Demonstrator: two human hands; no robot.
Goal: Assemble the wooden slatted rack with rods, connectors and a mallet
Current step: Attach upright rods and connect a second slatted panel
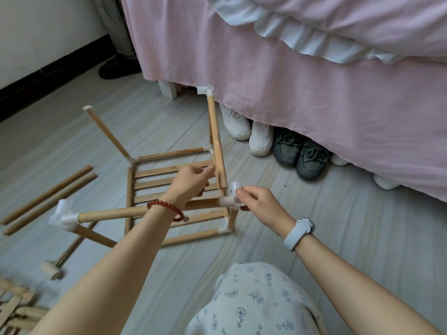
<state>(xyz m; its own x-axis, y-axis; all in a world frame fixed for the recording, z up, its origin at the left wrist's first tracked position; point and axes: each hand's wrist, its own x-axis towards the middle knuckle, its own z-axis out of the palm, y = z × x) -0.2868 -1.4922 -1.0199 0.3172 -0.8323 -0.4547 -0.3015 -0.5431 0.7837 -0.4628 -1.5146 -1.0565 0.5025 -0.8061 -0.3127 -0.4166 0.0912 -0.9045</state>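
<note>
Left hand (191, 181) gripping a rod (217, 141) that is leaning up and away toward the bed, right hand (258, 201) pinching a white connector (231, 198) just beside the rod's lower end, slatted rack (174, 187) lying flat on the floor beneath both hands, mallet (54, 267) lying far left.

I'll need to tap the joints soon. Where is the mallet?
The mallet lies on the floor at the lower left of the head view, beside the slat pile and below a white connector.
</note>
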